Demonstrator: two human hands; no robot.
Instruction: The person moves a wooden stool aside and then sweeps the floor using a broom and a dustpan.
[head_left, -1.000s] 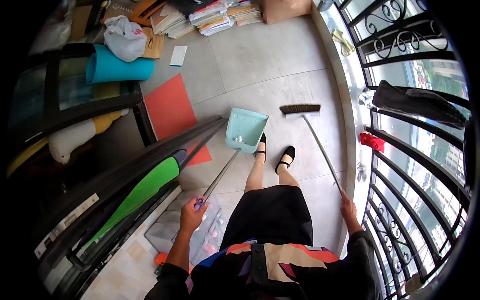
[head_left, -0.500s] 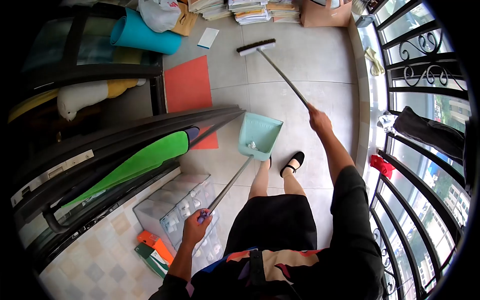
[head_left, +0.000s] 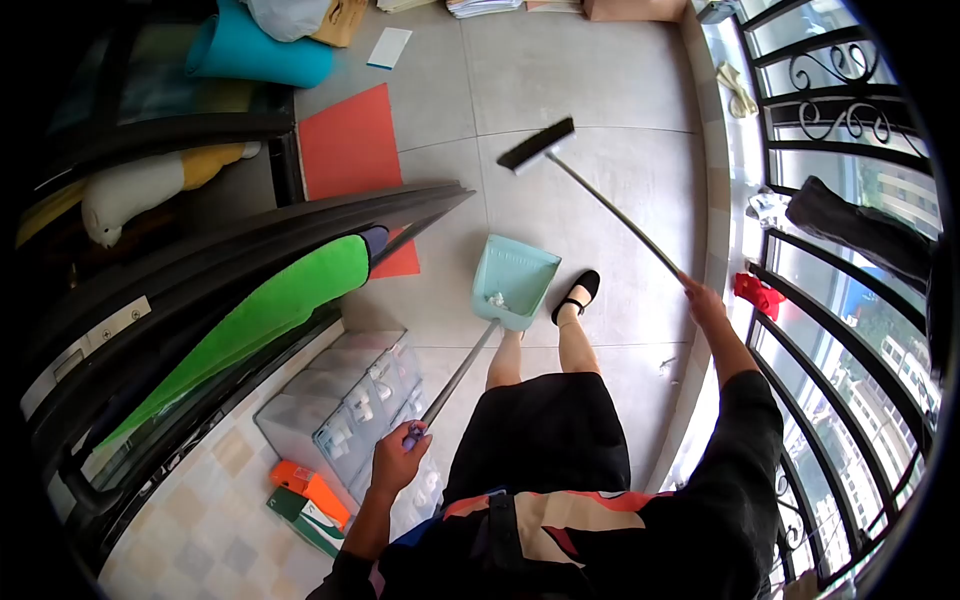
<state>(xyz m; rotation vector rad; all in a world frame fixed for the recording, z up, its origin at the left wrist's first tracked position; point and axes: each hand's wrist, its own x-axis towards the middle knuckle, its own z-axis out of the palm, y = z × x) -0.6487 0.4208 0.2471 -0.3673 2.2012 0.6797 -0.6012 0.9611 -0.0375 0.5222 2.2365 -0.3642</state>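
Done: a few crumpled white scraps (head_left: 497, 299) sit inside the light-teal plastic long-handled dustpan (head_left: 530, 265).
Left: small pale bits (head_left: 666, 368) lie loose on the grey tiled floor (head_left: 600, 75) near its right edge; too small to identify. Work looks part-way.
Dustpan look: squarish tray, raised side walls, slim metal pole; scraps bunched at the pole end, most of the tray bare.
Dustpan place: mid-floor, in front of the left leg, hiding most of that foot; cannot tell if it touches the floor.
Broom look: dark-bristled broom (head_left: 536, 146), flat straight head, thin metal pole; head slanted, bristles well in view.
Broom place: head above mid-floor, beyond the dustpan and apart from it; floor contact unclear.
Left grip: left hand (head_left: 400, 463) closed round the dustpan's purple handle end.
Right grip: right hand (head_left: 707, 304) closed round the upper broom pole.
Floor, left edge: flat red sheet (head_left: 350, 145), partly behind the dark-framed door (head_left: 400, 203).
Floor, far-left corner: white card (head_left: 389, 48), flat.
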